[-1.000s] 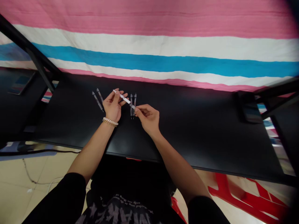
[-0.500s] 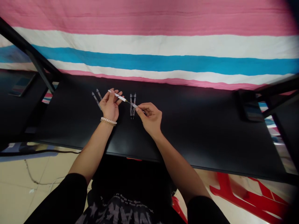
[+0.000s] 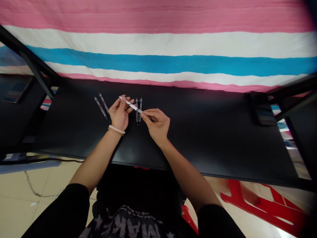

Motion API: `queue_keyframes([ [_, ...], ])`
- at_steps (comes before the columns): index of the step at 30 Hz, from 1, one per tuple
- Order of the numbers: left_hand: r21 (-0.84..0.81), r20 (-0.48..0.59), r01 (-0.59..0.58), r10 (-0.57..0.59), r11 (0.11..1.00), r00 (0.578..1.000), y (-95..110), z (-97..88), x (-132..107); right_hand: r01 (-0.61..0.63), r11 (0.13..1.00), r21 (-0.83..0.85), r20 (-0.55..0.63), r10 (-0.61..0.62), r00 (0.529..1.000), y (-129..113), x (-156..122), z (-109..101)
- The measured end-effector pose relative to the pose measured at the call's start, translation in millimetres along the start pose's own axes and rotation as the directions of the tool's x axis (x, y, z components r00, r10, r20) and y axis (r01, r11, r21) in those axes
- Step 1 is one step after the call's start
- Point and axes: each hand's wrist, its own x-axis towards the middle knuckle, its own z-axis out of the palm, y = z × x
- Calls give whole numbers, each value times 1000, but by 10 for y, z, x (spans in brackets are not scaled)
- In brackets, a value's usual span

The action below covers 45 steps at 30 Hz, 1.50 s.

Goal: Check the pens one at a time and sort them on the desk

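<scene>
My left hand point(image 3: 120, 113) pinches the white barrel of a pen point(image 3: 133, 107) between thumb and fingers, its other fingers partly spread. My right hand point(image 3: 157, 124) grips the pen's greyish front part, fingertips closed around it. The two parts meet in line above the desk, and the pen slants down to the right. Behind it, a pair of clear-and-dark pens point(image 3: 137, 115) lie side by side on the desk. Left of my left hand, two more such pens point(image 3: 101, 108) lie slanted; one is partly covered by the hand.
The black desk point(image 3: 210, 138) has a dark phone-like object point(image 3: 264, 110) at its right end. Black metal frames stand at both sides, with a striped cloth point(image 3: 173, 66) along the back. A red plastic stool point(image 3: 260, 208) stands below at the right.
My right hand has moved slightly left, bringing the front part up to the white barrel. The thin refill visible between them before is now covered. The view has shifted slightly.
</scene>
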Motion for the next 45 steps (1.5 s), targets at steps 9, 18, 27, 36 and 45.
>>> queue_keyframes([
  [9, 17, -43, 0, 1, 1000, 999, 14, -27, 34, -40, 999, -23, 131, 43, 991, -10, -14, -25],
  [18, 53, -70, -28, 31, 998, 997, 47, -47, 68, -98, 993, -60, 232, 109, 967, 49, 4, -73],
  [27, 55, -59, -24, 27, 998, 998, 41, -23, 38, -102, 985, -139, 256, 136, 957, 6, 33, -107],
  [36, 40, -40, -24, 26, 999, 999, 63, -12, 29, -172, 984, -49, 265, 179, 947, -36, 44, -97],
  [45, -2, 20, 91, -91, 996, 996, 166, 40, 17, -138, 987, -86, 368, 160, 916, 26, 16, -83],
])
